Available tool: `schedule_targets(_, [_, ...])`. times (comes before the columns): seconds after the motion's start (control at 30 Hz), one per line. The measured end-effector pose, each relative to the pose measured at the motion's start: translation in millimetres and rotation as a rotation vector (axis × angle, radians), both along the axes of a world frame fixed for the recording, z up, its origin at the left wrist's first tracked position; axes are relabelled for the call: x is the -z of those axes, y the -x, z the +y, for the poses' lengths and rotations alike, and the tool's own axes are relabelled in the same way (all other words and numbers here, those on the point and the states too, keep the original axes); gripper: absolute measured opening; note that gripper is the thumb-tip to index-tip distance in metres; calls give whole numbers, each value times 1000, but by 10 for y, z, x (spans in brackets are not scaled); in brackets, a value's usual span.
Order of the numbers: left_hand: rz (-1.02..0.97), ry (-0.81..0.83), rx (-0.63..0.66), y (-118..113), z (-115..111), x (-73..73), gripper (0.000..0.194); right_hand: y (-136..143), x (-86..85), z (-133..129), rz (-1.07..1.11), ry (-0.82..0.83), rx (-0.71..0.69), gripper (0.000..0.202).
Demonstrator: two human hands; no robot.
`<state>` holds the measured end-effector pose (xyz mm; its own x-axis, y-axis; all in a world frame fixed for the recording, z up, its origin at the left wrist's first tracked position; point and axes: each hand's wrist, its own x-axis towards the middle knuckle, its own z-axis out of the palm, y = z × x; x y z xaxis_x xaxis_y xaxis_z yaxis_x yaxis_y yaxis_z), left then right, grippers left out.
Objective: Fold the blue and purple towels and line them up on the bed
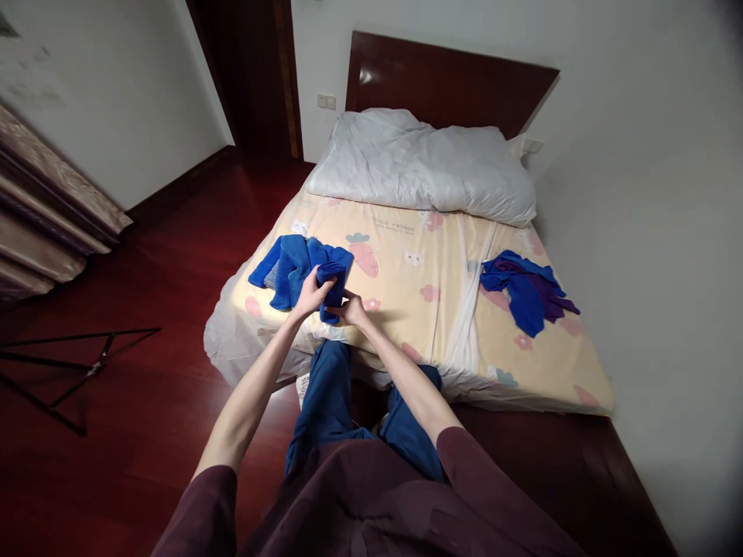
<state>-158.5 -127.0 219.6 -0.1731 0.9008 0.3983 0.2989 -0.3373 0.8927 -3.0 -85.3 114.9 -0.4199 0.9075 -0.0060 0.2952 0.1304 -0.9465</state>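
Between my two hands, just above the near left part of the bed, is a blue cloth (332,271) rolled or folded into a compact bundle. My left hand (313,295) is wrapped round its left side, with the thumb across the front. From the right, my right hand (351,308) grips the lower part of the same cloth; some of its fingers are hidden. Behind the bundle, several blue cloths (290,267) lie spread on the bed, partly covered by my hands and the bundle.
A patterned yellow sheet covers the bed (400,282). Toward its right edge lies a crumpled heap of blue and purple cloth (525,290). A white quilt (418,166) lies before the headboard (441,85). Black tripod legs (93,371) stand on the floor at left, near a curtain (46,209).
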Motion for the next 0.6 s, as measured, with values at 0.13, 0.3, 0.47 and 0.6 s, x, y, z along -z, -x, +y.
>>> schedule_targets(0.13, [60,36,41,14,0,26,28,70,15,27,-53,-2,53,55])
schedule_targets(0.3, [102,54,94,39,25,39,37,125,6,75,-66,-14,76,42])
schedule_targets(0.47, [113,72,78,113,65,106,37,144,115,115,-83,-22,71,44])
schedule_targets(0.6, [123,86,82,156,98,188,37,188,247,120,-69,-3,71,48])
